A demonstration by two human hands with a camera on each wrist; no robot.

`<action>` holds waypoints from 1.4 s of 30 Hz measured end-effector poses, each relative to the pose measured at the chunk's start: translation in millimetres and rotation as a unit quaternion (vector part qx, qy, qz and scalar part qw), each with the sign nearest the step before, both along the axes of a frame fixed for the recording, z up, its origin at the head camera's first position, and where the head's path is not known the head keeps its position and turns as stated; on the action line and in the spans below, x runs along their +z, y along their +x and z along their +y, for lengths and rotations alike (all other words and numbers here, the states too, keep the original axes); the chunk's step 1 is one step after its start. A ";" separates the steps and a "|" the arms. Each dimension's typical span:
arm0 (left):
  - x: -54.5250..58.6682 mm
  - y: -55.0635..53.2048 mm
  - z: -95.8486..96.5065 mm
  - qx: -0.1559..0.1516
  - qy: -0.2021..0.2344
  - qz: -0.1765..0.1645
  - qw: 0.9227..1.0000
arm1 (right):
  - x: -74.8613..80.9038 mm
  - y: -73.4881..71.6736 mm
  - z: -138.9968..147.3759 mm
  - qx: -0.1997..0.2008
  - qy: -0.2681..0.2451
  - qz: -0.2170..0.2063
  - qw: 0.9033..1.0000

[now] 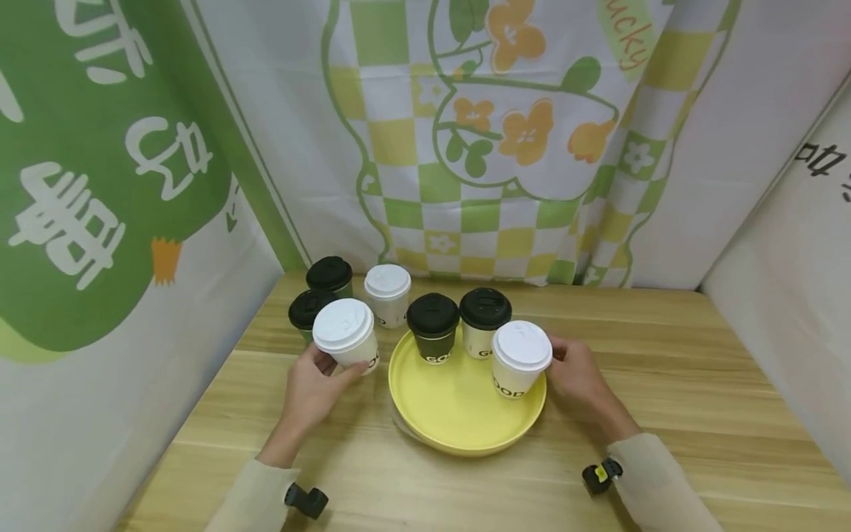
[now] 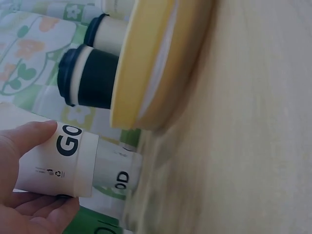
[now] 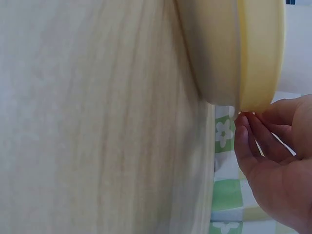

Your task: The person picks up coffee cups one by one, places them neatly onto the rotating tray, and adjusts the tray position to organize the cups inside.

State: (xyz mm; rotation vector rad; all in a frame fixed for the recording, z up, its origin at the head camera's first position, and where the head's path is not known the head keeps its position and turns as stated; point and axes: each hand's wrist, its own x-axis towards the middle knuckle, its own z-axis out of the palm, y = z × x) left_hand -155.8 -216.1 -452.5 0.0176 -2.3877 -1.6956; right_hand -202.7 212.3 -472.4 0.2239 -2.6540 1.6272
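From where I stand, the relation that matters is sideways: the held white cup (image 1: 346, 336) sits just left of the yellow tray (image 1: 459, 428), a narrow gap between it and the rim, and the left hand (image 1: 316, 391) is plainly the nearer one. That hand's thumb and fingers are wrapped round the cup's body, thumb on the side towards the tray. The cup's long axis is close to upright, lid on top, its base lifted off the table (image 1: 698, 384); whether that base would clear the rim I can't judge for sure. The bare stretch of tray lies to the cup's right and a little nearer the person — so, to my eye, a carry that way would be mostly rightward, keeping clear of the dark cup (image 1: 434, 329) at the tray's back left. Beside that stands a black-lidded cream cup (image 1: 485, 321), with a white-lidded cup (image 1: 521, 360) towards the right rim. Across the tray, the right hand (image 1: 580, 373) has its fingers bent, tips at the right edge — touching it or pinching it, I cannot tell. Behind the held cup, another white cup (image 1: 388, 295) and two black-lidded cups (image 1: 330, 275) stand on the table.
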 end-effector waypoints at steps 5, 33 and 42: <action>13.1 4.3 8.2 -0.020 0.002 0.010 1.000 | 1.9 5.6 1.9 0.009 0.017 0.012 1.000; 1.5 -2.6 56.7 -0.132 -0.045 0.000 0.990 | 3.1 21.8 2.3 -0.008 0.049 0.037 0.998; -3.7 -3.4 58.5 -0.115 -0.058 0.005 0.992 | 6.8 24.3 3.8 -0.006 0.047 0.043 0.998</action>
